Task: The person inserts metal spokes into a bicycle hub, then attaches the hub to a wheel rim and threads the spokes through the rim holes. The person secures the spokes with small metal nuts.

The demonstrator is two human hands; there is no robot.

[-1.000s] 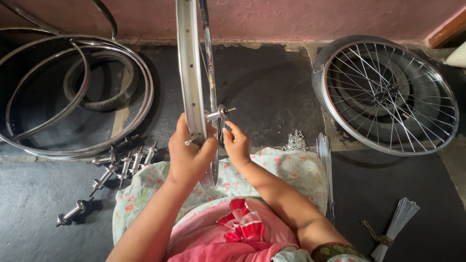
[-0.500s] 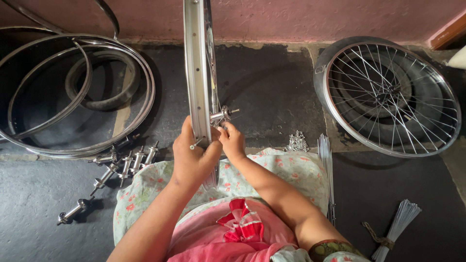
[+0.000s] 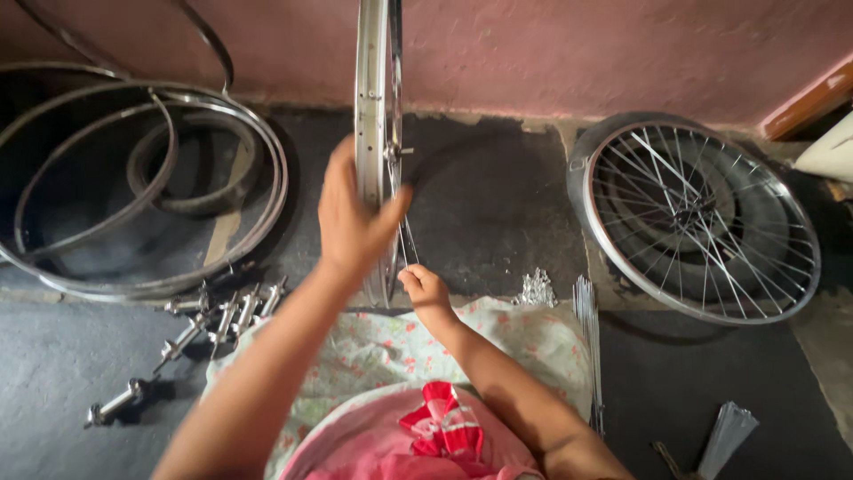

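An upright metal wheel rim (image 3: 370, 98) stands edge-on in front of me, with a hub (image 3: 396, 151) and thin spokes (image 3: 407, 233) inside it. My left hand (image 3: 349, 222) grips the rim's outer edge about halfway up, thumb on the right side. My right hand (image 3: 424, 292) is lower, near the rim's bottom, fingers pinched on a spoke. A floral cloth (image 3: 373, 351) covers my lap below both hands.
Bare rims (image 3: 142, 284) and a tyre (image 3: 191, 203) lie at the left. Several axles (image 3: 218, 316) lie beside them. A finished spoked wheel (image 3: 697, 218) lies at the right. A pile of nipples (image 3: 536, 289), a spoke bundle (image 3: 586, 342) and more spokes (image 3: 727, 436) lie near it.
My left hand has slid up the rim from near the hub area. My right hand dropped from the hub down to the spokes near the rim's bottom. The camera has come closer.
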